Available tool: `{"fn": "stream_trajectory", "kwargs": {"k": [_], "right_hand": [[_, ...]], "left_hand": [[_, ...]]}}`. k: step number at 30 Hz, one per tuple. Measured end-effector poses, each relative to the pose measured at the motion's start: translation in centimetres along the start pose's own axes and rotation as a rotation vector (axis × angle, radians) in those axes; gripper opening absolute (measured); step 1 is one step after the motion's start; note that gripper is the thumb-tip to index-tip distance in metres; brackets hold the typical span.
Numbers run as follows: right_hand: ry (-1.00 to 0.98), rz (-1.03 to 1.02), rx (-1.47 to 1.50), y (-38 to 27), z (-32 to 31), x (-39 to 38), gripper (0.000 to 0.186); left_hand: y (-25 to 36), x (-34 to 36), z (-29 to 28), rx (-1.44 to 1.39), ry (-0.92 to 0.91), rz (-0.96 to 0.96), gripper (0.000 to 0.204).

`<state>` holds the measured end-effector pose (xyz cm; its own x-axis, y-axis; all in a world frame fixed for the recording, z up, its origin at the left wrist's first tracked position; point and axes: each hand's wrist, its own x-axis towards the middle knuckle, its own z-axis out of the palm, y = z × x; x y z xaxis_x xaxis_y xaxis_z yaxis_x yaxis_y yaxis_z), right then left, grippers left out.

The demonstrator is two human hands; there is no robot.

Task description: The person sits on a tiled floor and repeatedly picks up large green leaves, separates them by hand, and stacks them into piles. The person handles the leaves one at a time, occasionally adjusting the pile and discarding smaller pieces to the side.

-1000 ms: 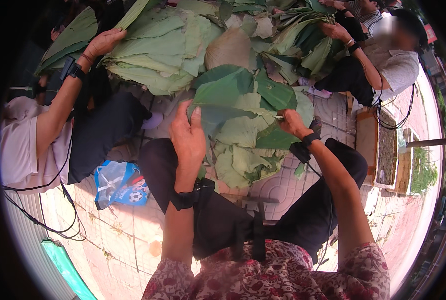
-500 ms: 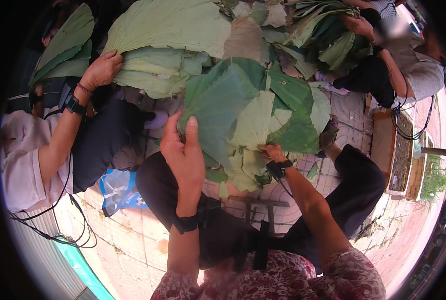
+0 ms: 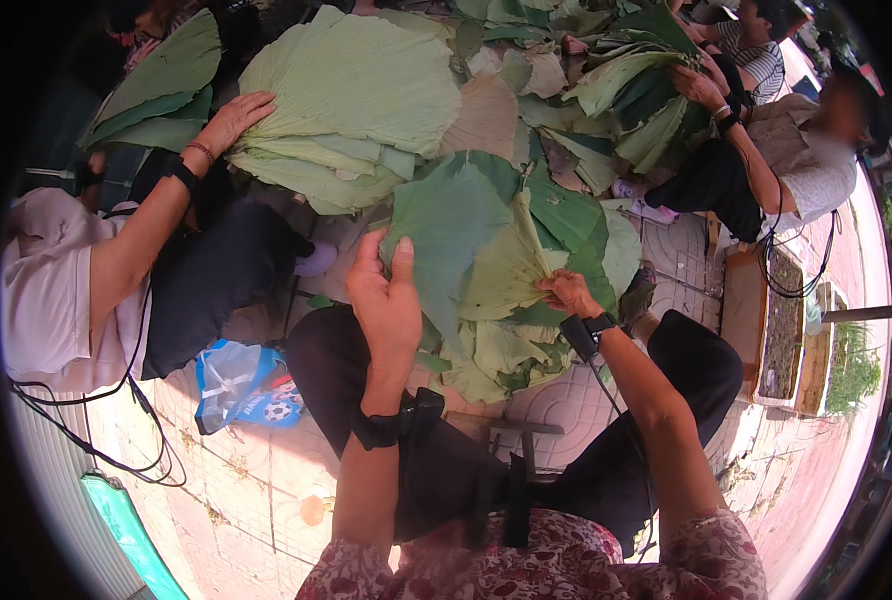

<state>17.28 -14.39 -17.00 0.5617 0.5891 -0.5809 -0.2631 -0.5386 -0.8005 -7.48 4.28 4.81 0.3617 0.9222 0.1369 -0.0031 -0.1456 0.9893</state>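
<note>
Left hand (image 3: 386, 300) pinches the folded leaf (image 3: 446, 225) (above it); right hand (image 3: 569, 293) grips its base.

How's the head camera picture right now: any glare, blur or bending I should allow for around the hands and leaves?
Head view: bright daylight, left hand and right hand sharp on the large green leaf; paving glares pale at right; fisheye bends the rim, corners black.

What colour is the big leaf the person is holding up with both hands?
Green: the big leaf is deeper green on the left, paler yellow-green on the right. The head view shows it.

Floral red sleeves; black wristbands; black trousers.
</note>
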Motion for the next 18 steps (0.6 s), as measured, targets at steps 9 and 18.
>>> {"fn": "stream_trajectory", "kwargs": {"k": [9,18], "right_hand": [[0.276,-0.581,-0.583,-14.6,-6.8,-7.4,0.024],[0.304,-1.018,-0.761,-19.8,-0.7,-15.9,0.052]], "left_hand": [[-0.5,-1.2,3.0,0.218,-0.052,0.008,0.028],[-2.3,-3.7,8.7,0.286,-0.211,0.033,0.029]]}}
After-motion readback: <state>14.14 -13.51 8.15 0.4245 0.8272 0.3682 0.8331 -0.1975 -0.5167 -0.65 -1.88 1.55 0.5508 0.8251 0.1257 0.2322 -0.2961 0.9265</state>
